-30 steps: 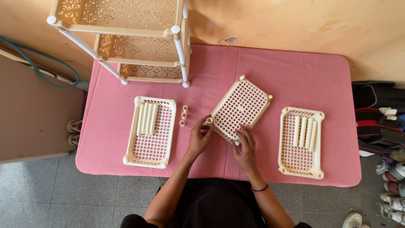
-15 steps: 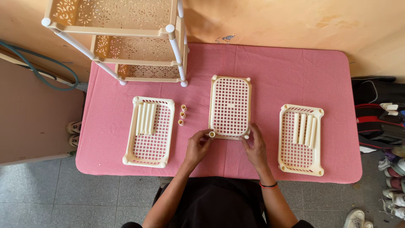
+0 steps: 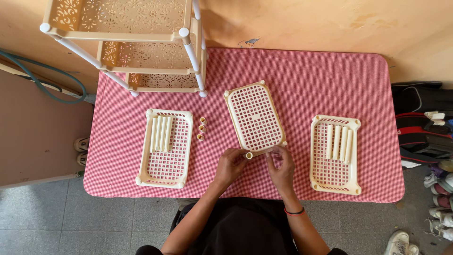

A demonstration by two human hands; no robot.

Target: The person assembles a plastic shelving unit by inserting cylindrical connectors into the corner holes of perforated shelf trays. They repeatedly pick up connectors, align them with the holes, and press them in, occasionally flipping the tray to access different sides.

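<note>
Landmark: the cream perforated plastic shelf tray [image 3: 255, 118] lying flat in the middle of the counter [image 3: 302, 71], which is covered with a red-and-white checked cloth; the tray is turned slightly, its far end leaning toward the left.
Left hand: the left hand [image 3: 230, 165] is at the tray's near left corner, fingers pinched around a small cream tube connector [image 3: 249, 155] that sits right at that corner.
Right hand: the right hand [image 3: 281, 165] is at the tray's near right corner, fingertips grasping the near edge of the tray; a dark band with a red line [image 3: 295, 212] circles the wrist.
Left of the tray: three more short cream tube connectors [image 3: 202, 129] stand in a row just beside the tray; beyond them lies a second cream perforated tray [image 3: 165, 163] with a bundle of cream plastic rods [image 3: 161, 133] laid across its far half.
Right of the tray: a third cream perforated tray [image 3: 330, 174], well apart from the middle one, carries four cream rods [image 3: 339, 142] side by side in its far half.
Beyond the tray, to the left: an assembled cream plastic rack with lace-pattern shelves and white posts [image 3: 137, 42] stands on the counter's far left corner.
Further left, off the counter: a green hose [image 3: 42, 82] curves along the wall.
Further right, off the counter: dark bags [image 3: 420, 101] and shoes [image 3: 439, 182] lie on the grey tiled floor [image 3: 56, 222].
Near side: the person's dark clothing [image 3: 240, 231] shows at the counter's edge.
</note>
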